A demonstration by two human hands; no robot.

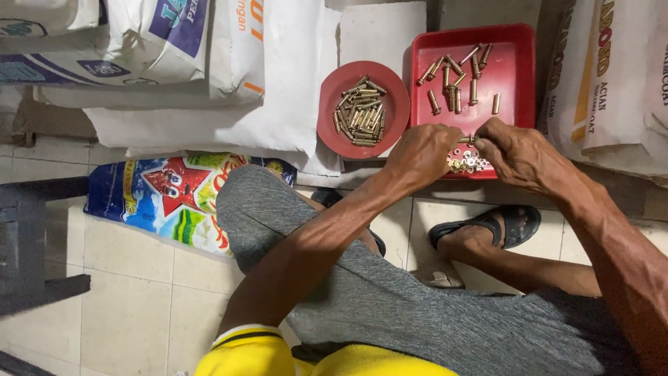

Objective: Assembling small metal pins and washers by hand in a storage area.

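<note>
My left hand (422, 153) and my right hand (516, 152) meet over the near edge of a red square tray (518, 49). Between their fingertips they pinch a small brass bolt (465, 140). Just under the hands, in the tray's near part, lies a heap of small washers and nuts (467, 163). Several loose brass bolts (456, 80) are scattered over the tray's far part. To the left of the tray a red round bowl (397, 111) holds a pile of several brass bolts (359, 113).
White sacks (229, 76) are stacked at the back left, and more sacks (612, 76) stand at the right. A colourful star-printed bag (167, 195) lies on the tiled floor. My knees in grey shorts and my sandalled foot (487, 226) are below the tray. A dark stool (28, 244) is far left.
</note>
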